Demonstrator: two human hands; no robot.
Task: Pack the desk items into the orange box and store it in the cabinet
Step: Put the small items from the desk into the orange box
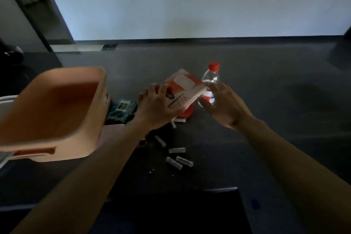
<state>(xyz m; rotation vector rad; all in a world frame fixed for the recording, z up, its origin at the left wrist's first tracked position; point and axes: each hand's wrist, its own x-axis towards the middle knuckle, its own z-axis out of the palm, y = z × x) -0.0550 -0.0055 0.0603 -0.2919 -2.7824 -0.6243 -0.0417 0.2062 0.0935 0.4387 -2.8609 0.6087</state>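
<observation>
Dim light falls on a dark surface (pixel 266 119) backed by a pale wall. Our left hand (pixel 157 108) grips a red-and-white carton (pixel 187 85) by one end, tilted up, presumably bound for the orange box (pixel 102 81), which sits open at the left edge with its mouth tipped toward us for loading. Our right hand (pixel 224 104) is open, fingers spread at the carton's other end, seemingly steadying it. We read "WIFI" on the carton; the smaller print blurs. A red-capped bottle (pixel 210 77) stands just behind.

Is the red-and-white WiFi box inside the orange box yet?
No, the left hand holds the WiFi box above the desk, to the right of the orange box.
</observation>
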